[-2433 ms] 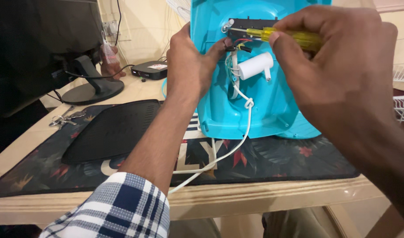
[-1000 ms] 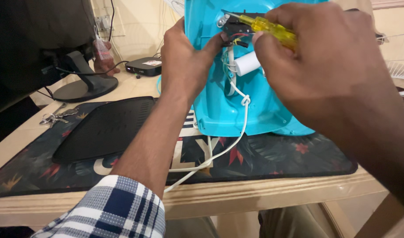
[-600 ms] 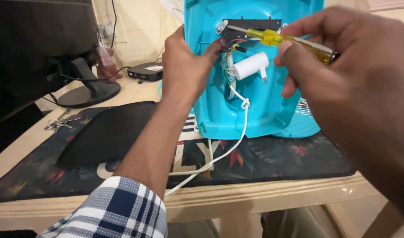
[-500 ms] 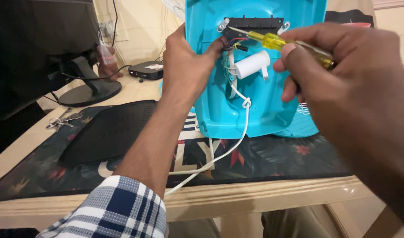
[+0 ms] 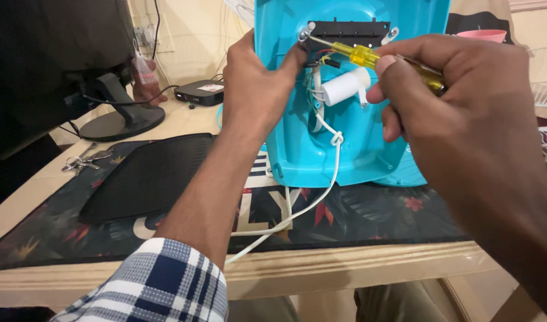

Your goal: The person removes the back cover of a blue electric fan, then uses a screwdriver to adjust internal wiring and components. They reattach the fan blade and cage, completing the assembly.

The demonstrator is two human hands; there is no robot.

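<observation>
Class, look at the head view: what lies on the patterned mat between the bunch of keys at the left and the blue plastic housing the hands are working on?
In the head view, a flat black panel lies on the mat between the keys and the blue housing; the left forearm crosses in front.

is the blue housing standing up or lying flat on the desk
Standing up: the blue housing rests on its lower edge on the mat, steadied by the left hand.

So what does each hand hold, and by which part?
Right hand holds the screwdriver by its yellow handle; left hand grips the blue housing's left edge.

Cream wall (image 5: 196, 30), wooden table (image 5: 345, 265) (patterned mat (image 5: 369, 217))
</observation>
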